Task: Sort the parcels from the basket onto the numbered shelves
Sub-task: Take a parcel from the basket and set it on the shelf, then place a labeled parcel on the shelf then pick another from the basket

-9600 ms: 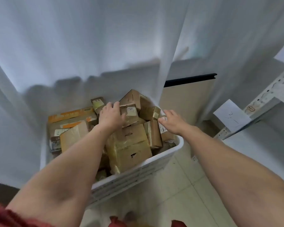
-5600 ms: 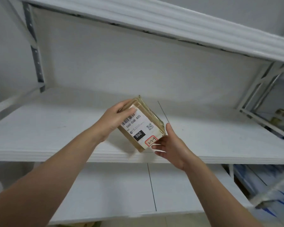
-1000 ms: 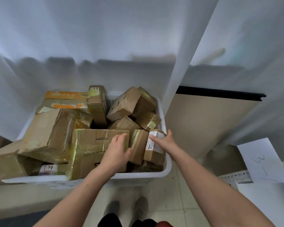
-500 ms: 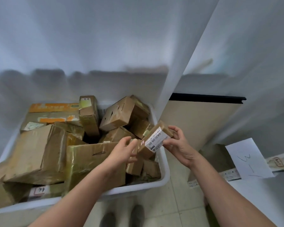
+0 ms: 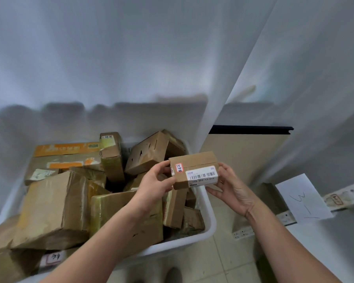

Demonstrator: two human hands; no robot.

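Our left hand [image 5: 156, 183] and right hand [image 5: 231, 193] pinch the small brown cardboard parcel [image 5: 193, 163] by its ends.
We hold it above the white plastic basket [image 5: 211, 218], labels [image 5: 202, 176] tilted toward us, probably to read its shelf number.

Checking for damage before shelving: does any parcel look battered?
Yes. The back box in the basket has torn holes in its face, and the big front-left box is creased. The held parcel looks intact.

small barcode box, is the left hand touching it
Touching. In the head view the left hand pinches the left end of the small barcode box, and the right hand holds the other end.
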